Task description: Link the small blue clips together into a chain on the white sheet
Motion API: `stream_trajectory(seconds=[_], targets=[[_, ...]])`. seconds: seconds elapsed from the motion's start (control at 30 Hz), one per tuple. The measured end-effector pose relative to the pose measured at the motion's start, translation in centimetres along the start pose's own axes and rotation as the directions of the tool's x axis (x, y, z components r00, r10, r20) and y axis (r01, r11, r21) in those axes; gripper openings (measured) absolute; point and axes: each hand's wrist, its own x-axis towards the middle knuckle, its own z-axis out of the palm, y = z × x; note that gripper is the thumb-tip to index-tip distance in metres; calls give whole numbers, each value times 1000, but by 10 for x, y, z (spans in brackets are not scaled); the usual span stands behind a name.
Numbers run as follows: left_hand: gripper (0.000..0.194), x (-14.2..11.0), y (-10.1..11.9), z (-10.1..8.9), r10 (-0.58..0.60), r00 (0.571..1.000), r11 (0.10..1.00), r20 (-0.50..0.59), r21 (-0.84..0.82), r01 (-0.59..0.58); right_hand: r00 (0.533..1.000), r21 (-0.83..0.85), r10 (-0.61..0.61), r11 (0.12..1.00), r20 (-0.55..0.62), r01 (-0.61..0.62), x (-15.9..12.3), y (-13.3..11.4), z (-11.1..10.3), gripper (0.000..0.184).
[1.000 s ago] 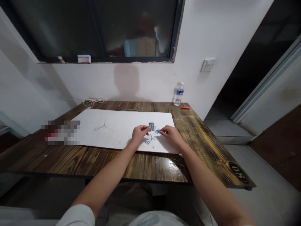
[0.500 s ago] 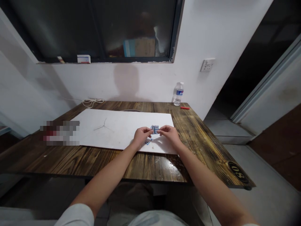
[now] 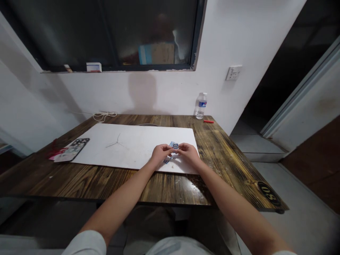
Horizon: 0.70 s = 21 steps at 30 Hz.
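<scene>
Between my fingertips, above the right part of a white board [image 3: 132,141], is a small flat blue-and-white piece [image 3: 175,145], too small to identify. My left hand [image 3: 159,154] pinches it from the left. My right hand [image 3: 188,152] pinches it from the right, the two hands' fingertips almost meeting. Just behind the piece, more blue-lined shapes [image 3: 171,143] show, partly hidden. Closer to me, a few small blue-outlined bits [image 3: 166,161] lie on the board beneath my hands.
A phone-like object with a patterned surface [image 3: 74,150] lies at the board's left end by something red [image 3: 54,153]. On the wooden table [image 3: 223,159] are a water bottle [image 3: 202,106], a red stick-shaped item [image 3: 208,121] and a coiled white cord [image 3: 105,115]. Thin dark lines [image 3: 117,141] mark the board.
My hands have drawn closer together. The held piece appears narrower and turned or bent, and more of the blue-lined shapes behind it show.
</scene>
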Motion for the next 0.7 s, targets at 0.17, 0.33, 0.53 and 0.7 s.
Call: stream_trajectory(seconds=[0.17, 0.33, 0.53, 0.7], targets=[[34, 0, 1, 0, 6, 1000, 999, -15, -32, -7, 1000, -9, -8, 1000, 14, 8, 2, -1, -1, 35], [37, 3, -3, -2, 21, 994, 995, -111, -90, -32, 994, -337, -101, 935, 46, 110, 1, -9, -10, 30], [37, 10, -8, -6, 59, 983, 995, -174, -73, -73, 937, -762, -147, 549, 316, 343, -8, -19, -14, 14], [36, 11, -10, -8, 71, 983, 995, -167, -53, -81, 877, -784, -121, 403, 466, 472, -10, -23, -13, 12]])
